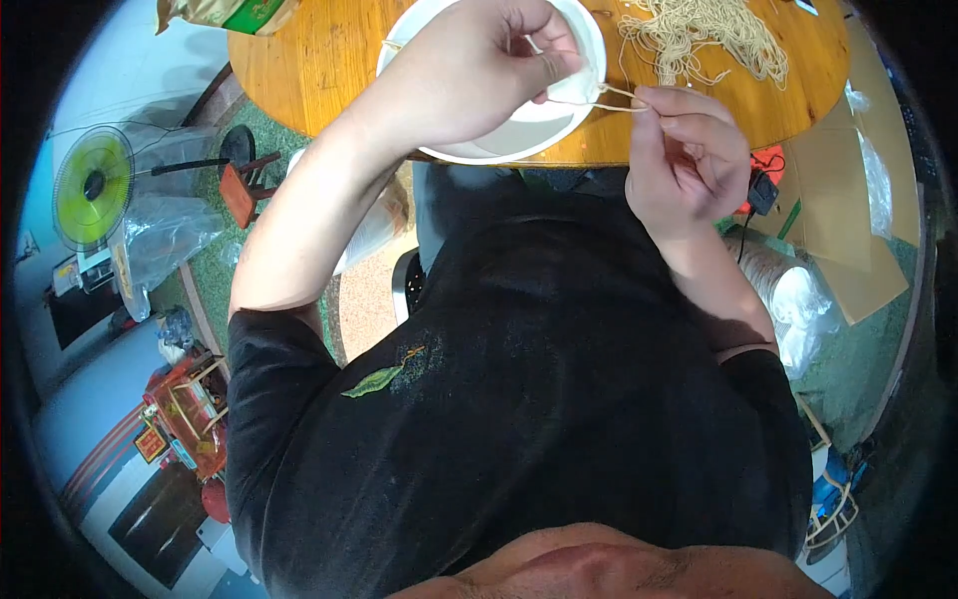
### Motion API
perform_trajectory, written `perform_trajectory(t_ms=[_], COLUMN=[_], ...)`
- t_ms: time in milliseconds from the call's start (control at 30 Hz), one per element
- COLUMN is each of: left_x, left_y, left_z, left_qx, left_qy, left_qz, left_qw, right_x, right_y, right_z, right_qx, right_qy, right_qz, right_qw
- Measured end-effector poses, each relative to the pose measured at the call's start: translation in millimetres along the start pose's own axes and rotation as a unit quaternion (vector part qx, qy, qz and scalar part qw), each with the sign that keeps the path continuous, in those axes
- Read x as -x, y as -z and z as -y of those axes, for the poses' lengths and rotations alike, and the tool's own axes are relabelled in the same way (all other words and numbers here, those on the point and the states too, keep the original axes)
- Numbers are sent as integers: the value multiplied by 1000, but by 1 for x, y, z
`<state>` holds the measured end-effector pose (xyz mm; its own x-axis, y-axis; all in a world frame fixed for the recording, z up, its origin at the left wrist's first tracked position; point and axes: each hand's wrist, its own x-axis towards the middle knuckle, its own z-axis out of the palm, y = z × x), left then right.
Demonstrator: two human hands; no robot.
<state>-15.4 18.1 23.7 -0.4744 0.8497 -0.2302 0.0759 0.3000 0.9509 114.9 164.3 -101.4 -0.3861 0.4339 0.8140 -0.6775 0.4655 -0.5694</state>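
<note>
Left hand is curled up over a round, smooth white bowl; can't tell exactly what its fingertips are gripping, but there's a pale, soft-looking white piece right below them at the rim. Right hand has a thin beige twisted cord pinched between thumb and fingers, two strands stretched pretty straight from the bowl's right edge. Loose, stringy heap of beige cord sits behind it on the glossy orange-brown wood-grain table.
</note>
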Motion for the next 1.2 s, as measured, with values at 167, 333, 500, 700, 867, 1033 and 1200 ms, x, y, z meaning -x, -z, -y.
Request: perform_trajectory(t_ms=[167,333,500,700,867,1033,1200], left_x=[4,-3,23,39,52,44,17], left_y=[-4,-2,3,-6,6,0,0], left_z=[17,29,0,-8,-8,4,21], left_qx=[-381,-433,-250,-337,-82,177,133], left_qy=[-156,-216,-199,-168,-231,-306,-315], left_qz=[-109,-79,-35,-69,-178,-136,-277], left_qw=[905,871,947,924,953,925,898], right_x=[0,-13,-32,-50,-41,-27,-53], right_y=[-2,-10,-11,-15,12,14,4], right_z=[17,23,14,30,7,31,35], right_qx=[-75,-136,-192,-214,-130,-212,-194], right_qy=[-75,-141,-179,-198,-192,-297,-289], right_qz=[26,11,27,67,37,82,12], right_qw=[994,981,964,954,972,927,937])
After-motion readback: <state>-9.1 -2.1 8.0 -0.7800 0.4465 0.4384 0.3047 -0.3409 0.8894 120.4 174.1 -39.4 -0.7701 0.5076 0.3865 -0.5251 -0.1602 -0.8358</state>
